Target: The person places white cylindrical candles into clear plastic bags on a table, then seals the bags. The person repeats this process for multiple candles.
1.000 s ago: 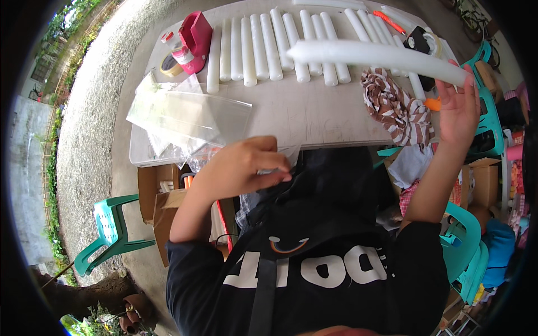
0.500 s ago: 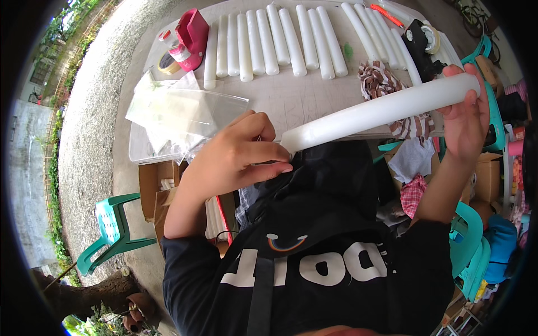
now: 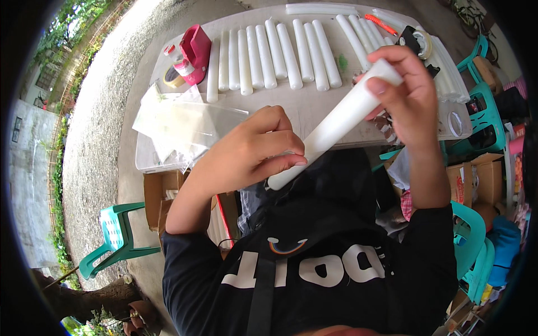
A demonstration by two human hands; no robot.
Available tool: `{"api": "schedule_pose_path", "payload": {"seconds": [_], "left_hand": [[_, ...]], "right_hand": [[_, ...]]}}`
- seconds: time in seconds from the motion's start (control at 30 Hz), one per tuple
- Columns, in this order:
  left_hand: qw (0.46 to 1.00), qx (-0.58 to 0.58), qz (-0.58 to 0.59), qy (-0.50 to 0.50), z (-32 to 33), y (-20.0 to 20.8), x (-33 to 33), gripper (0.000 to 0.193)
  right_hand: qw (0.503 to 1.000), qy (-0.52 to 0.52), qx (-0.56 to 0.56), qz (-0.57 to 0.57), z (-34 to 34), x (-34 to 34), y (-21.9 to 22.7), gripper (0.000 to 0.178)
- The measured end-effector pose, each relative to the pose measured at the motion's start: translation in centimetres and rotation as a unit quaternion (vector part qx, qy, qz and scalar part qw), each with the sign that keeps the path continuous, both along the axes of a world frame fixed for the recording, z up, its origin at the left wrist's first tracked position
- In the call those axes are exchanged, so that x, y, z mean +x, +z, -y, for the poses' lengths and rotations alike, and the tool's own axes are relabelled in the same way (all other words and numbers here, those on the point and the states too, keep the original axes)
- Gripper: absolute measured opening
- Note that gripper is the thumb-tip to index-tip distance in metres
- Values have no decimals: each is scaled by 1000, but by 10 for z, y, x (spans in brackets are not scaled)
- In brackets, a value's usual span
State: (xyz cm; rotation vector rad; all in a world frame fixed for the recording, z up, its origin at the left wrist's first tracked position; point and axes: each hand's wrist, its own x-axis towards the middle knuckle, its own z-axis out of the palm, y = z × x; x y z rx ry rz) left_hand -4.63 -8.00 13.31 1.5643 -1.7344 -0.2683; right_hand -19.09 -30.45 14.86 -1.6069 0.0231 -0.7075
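Observation:
My right hand (image 3: pixel 412 98) grips a thick white candle (image 3: pixel 343 120) round its flat upper end. The candle slants down to the left in front of me, above the table's near edge, with its rounded end lowest. Against the candle's lower part are the fingertips of my left hand (image 3: pixel 252 147), thumb and index finger closed in a pinch. Whether something small or thin sits between them cannot be made out. Beyond my hands, a row of similar white candles (image 3: pixel 273 56) lies on the pale table (image 3: pixel 269 106).
Clear plastic sheets (image 3: pixel 185 126) lie at the table's left, near a pink container (image 3: pixel 196 47), a small bottle (image 3: pixel 182 68) and a tape roll (image 3: pixel 173 77). An orange cutter (image 3: pixel 381 24) and another tape roll (image 3: pixel 423 43) are at the far right. A green stool (image 3: pixel 115 229) stands left.
The candle has swung steeper, its lower end moving down and left past my left fingertips. My right hand has moved left and nearer, still gripping the upper end.

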Motion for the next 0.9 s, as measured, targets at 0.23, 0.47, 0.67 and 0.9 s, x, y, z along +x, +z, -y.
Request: {"api": "schedule_pose_path", "payload": {"seconds": [0.23,0.47,0.67,0.9], "left_hand": [[999,-24,4,24,4,10,0,16],[998,-29,20,51,0,9,-2,13],[998,2,52,23,-9,-1,-9,17],[993,32,67,86,-22,-12,-11,22]], "right_hand": [[991,74,-105,19,-11,14,-27,44],[956,-11,-276,101,-29,18,-45,24],[919,107,-351,142,-14,20,-66,15],[858,-160,-455,-177,68,66,-148,46]]}}
